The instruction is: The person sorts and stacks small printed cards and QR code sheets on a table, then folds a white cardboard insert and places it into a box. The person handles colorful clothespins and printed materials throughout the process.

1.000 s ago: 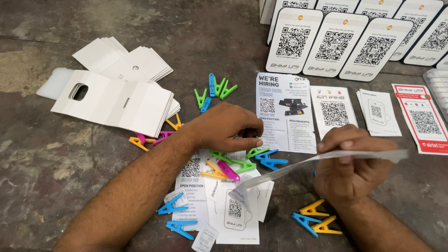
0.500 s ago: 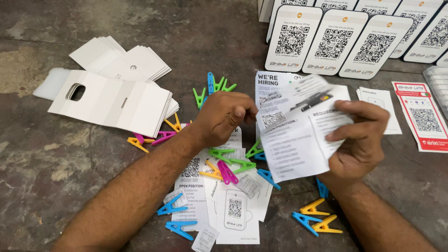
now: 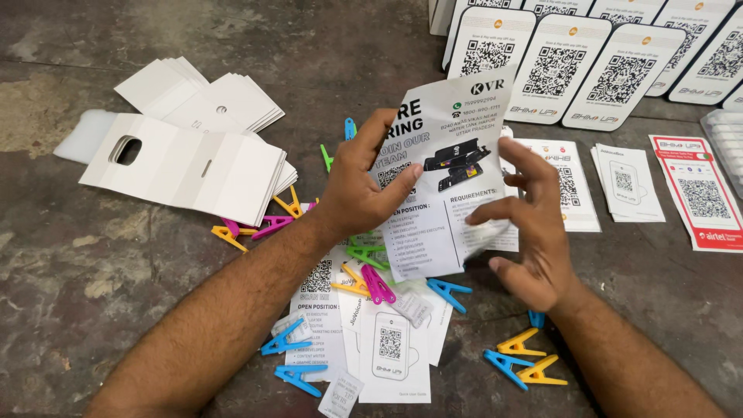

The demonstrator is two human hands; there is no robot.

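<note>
The left hand (image 3: 360,186) pinches the left edge of a printed paper flyer (image 3: 445,174), holding it tilted upright above the middle of the surface (image 3: 93,310). The right hand (image 3: 530,224) has its fingers spread, fingertips touching the flyer's lower right edge. Coloured plastic clips (image 3: 371,271) and more leaflets (image 3: 387,340) lie beneath. White card sleeves (image 3: 186,166) are stacked toward the left edge.

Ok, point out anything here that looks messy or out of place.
Coloured plastic clips lie scattered loose over the table, some on top of overlapping printed sheets. The flyer held up by the left hand is creased. The white card stacks look tidier.
</note>
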